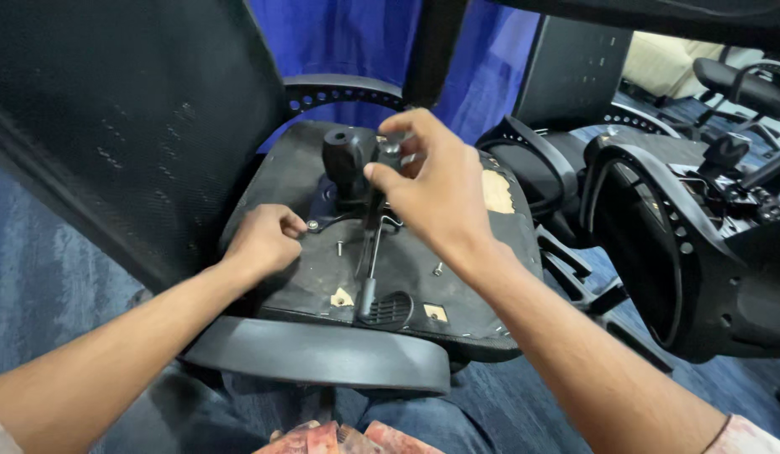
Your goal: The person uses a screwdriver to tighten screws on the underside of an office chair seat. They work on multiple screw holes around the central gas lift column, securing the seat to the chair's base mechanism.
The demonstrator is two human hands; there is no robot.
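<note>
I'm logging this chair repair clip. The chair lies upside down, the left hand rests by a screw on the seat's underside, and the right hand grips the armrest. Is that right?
Not quite. In the head view the right hand grips the black mechanism in the middle of the seat underside, not the armrest. The rest holds: left hand by the screw.

Upturned chair seat (457,294) with loose screws (339,248) and black lever (369,277).

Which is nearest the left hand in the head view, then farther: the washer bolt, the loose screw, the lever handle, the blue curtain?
1. Washer bolt, at the left hand's fingertips.
2. Loose screw, just to its right.
3. Lever handle, at the seat's near edge.
4. Blue curtain, behind the chair.
</note>
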